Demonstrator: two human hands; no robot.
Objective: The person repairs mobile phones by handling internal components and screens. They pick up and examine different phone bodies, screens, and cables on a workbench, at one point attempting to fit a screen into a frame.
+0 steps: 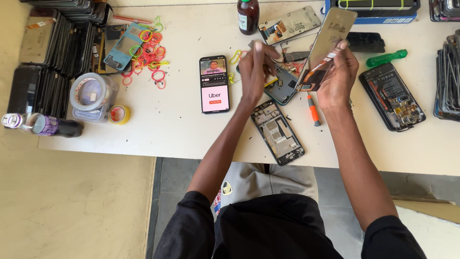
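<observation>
View: head camera, looking down on a white table and both forearms.

Right hand: clamped on the lower end of a phone panel, thumb on one long edge and fingers on the other.

Panel: raised off the table, tilted; its long axis runs from the hand up and to the right, away from the person. A dark strip and copper-coloured patch show at the held end.

Left hand: blurred, fingers bunched together just left of the panel's lower end. Whether it pinches anything cannot be told.

Key relation: the panel lies right of the left hand and is already in the right hand, so the right is the nearer. The two hands are near each other but apart.

Below the hands: an opened blue phone lies under the gap between them; an empty frame lies nearer the person, its long axis slanted.

Tools: an orange screwdriver just beside the right wrist; a green screwdriver further right.

Left of hands: a lit phone, upright, well apart from the panel.

Surroundings: rubber bands, a tape roll, a brown bottle, another opened phone at right, stacks of screens at left.
</observation>
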